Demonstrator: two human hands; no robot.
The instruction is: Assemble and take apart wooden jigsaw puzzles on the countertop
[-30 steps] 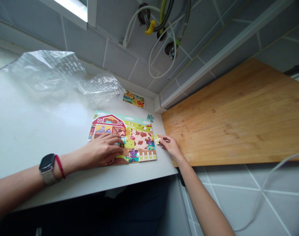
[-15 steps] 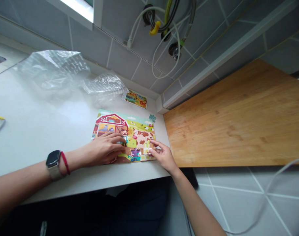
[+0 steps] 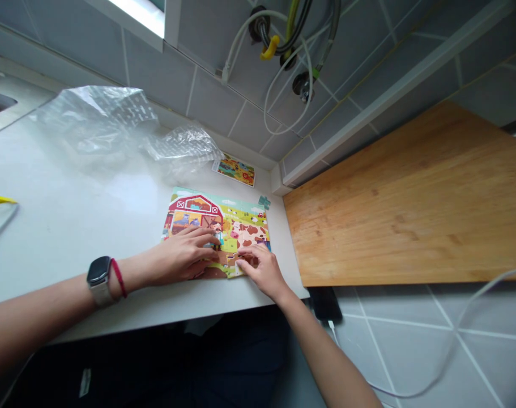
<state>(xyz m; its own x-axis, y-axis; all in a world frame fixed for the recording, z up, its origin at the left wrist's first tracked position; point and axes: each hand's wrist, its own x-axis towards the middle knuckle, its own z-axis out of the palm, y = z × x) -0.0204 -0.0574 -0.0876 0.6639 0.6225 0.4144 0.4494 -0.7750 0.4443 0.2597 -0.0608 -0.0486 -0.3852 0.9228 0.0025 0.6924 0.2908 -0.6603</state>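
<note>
A farm jigsaw puzzle (image 3: 193, 205) with a red barn and a spotted cow lies flat on the white counter. My left hand (image 3: 187, 252) rests on its lower left part, fingers spread and palm down. Over the lower right part, my right hand (image 3: 264, 269) has thumb and forefinger pinched on a puzzle piece (image 3: 232, 259) at the bottom edge. That piece looks slightly out of line with its neighbours. My right hand hides most of the lower right corner. A loose teal puzzle piece (image 3: 264, 202) lies by the upper right corner.
Crumpled clear plastic wrap (image 3: 109, 122) sits at the back of the counter, beside a small picture card (image 3: 236, 169). A wooden board (image 3: 402, 209) adjoins on the right. Below it are a dark phone (image 3: 327, 306) and a white cable (image 3: 404, 392). Hoses hang from the tiled wall.
My right hand has moved left along the puzzle's bottom edge, from the right corner towards the middle. My left hand has stayed nearly in place. The view has shifted slightly.
</note>
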